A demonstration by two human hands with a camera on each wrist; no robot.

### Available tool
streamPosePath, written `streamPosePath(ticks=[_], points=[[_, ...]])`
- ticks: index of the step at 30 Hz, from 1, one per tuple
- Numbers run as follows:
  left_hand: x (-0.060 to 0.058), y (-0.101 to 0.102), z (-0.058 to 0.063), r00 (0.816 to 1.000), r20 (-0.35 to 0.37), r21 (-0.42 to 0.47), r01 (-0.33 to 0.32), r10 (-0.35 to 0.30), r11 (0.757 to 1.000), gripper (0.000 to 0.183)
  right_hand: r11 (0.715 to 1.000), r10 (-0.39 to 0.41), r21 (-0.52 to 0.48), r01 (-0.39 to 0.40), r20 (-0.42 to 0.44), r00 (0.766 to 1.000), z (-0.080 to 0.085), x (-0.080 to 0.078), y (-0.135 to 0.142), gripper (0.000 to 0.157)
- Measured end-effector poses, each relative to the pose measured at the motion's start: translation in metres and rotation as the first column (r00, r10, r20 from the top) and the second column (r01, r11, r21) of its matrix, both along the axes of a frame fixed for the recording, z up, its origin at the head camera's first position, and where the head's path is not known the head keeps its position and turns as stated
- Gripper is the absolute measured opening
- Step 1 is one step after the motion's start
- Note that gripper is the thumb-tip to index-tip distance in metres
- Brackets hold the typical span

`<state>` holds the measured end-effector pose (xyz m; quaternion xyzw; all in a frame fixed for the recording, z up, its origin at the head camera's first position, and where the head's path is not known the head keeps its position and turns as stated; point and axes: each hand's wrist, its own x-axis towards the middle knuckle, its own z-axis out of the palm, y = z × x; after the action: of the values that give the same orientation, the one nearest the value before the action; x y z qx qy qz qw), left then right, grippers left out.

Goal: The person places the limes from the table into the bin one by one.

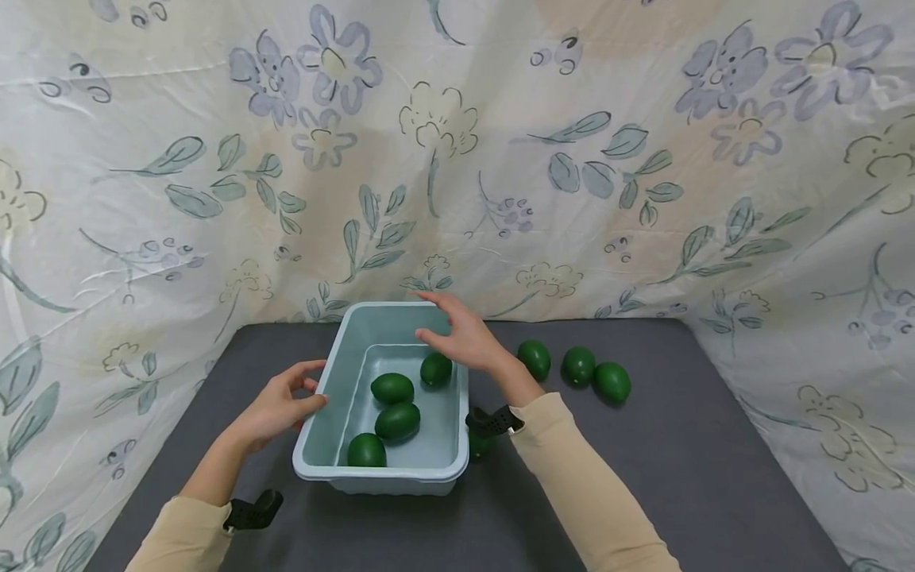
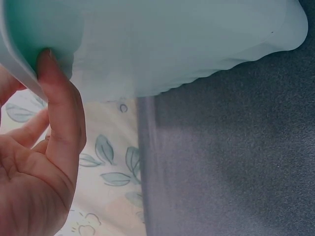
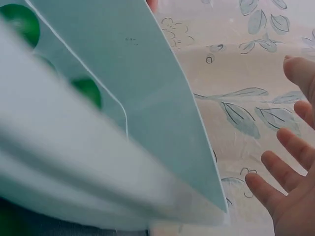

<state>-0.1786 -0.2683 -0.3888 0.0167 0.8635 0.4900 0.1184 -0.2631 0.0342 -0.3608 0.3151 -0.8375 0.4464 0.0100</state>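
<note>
A pale blue-green plastic bin (image 1: 382,474) holds several green limes (image 1: 398,421), seen from above in the head view. My left hand (image 1: 280,407) grips the bin's left rim; in the left wrist view a finger (image 2: 58,93) presses the outer wall under the lip. Over the bin's far right side is my right hand (image 1: 465,334), thumb and fingers spread and holding nothing. The right wrist view shows that hand (image 3: 290,196) apart from the bin wall (image 3: 167,98). Behind the right wrist strap, one lime (image 1: 480,445) beside the bin is partly hidden.
Three more limes, including a left one (image 1: 534,360) and a right one (image 1: 612,383), lie on the dark grey table (image 1: 686,477) right of the bin. A floral cloth (image 1: 457,199) hangs behind the table and along its sides. Both wrists wear black straps (image 1: 253,511).
</note>
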Motion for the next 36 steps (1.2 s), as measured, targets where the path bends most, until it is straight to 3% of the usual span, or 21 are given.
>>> streamPosePath(ticks=[6,19,29,36], points=[[0.0,-0.001,-0.001,1.0,0.002,0.004,0.008,-0.008,1.0,0.064,0.998,-0.006,-0.066,0.003,-0.044,0.999,-0.01,0.004,0.013,0.056],[0.0,-0.002,-0.001,1.0,0.001,0.011,0.014,-0.014,1.0,0.065,0.994,-0.054,-0.103,0.046,-0.082,0.995,-0.041,0.02,0.043,0.055],[-0.001,-0.002,-0.002,1.0,-0.004,0.002,0.004,-0.004,1.0,0.065,0.993,-0.061,-0.102,0.058,-0.03,0.998,-0.066,0.031,0.063,0.059],[0.0,-0.003,-0.003,1.0,0.001,0.032,0.015,-0.015,0.999,0.065,0.997,-0.057,-0.05,0.057,0.005,0.998,-0.088,0.039,0.074,0.06]])
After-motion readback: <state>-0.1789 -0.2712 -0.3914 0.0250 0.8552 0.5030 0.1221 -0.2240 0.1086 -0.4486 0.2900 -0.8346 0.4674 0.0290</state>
